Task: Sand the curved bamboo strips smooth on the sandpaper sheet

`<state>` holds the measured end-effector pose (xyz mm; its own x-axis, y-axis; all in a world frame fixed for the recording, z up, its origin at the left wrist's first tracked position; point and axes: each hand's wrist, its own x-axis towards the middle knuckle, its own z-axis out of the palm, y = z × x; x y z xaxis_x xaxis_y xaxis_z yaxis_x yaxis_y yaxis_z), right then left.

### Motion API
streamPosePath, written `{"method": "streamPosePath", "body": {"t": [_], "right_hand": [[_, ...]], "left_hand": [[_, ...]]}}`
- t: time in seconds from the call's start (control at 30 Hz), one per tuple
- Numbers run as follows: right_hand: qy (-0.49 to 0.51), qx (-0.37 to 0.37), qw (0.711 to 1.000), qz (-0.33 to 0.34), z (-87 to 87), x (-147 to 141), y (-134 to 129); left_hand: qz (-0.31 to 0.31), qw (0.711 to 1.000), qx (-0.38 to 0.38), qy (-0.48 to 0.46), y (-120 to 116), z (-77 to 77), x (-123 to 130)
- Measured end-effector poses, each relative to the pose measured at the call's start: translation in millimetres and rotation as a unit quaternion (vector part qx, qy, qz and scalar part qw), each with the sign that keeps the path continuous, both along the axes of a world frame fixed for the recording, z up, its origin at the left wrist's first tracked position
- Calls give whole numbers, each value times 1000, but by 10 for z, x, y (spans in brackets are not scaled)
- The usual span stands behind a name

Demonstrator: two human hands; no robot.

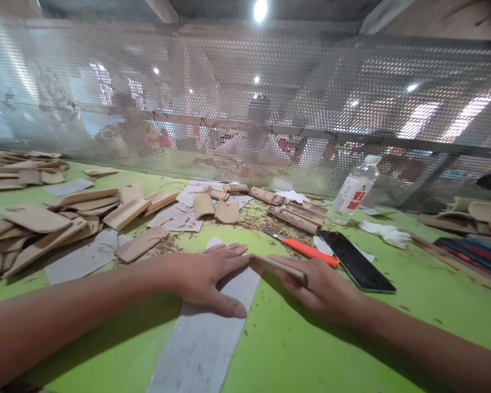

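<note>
Pale grey strip lies on the green worktop; left hand rests across its far part, grip spread flat, clasping nothing. Right hand, grip closed, has hold of a thin wooden piece, just right of the strip. Orange-handled knife and black phone lie near it.
</note>
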<state>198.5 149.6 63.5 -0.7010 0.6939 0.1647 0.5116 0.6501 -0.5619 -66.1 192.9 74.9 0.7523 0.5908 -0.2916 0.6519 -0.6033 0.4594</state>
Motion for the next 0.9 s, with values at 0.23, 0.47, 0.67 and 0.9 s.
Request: {"method": "streamPosePath", "body": {"t": [0.23,0.47,0.67,0.9], "right_hand": [[4,-24,999,-38,-28,-31,19],[1,-90,995,-51,4,-81,-24],[-13,-106,992,-66,15,-70,16],[-25,-61,997,-48,34,-78,27]], "left_hand": [[1,1000,6,-14,2,-37,-11],[-2,1000,10,16,-6,-14,-1],[-11,1000,12,19,-21,-4,8],[-16,1000,20,14,-6,-23,1]]}}
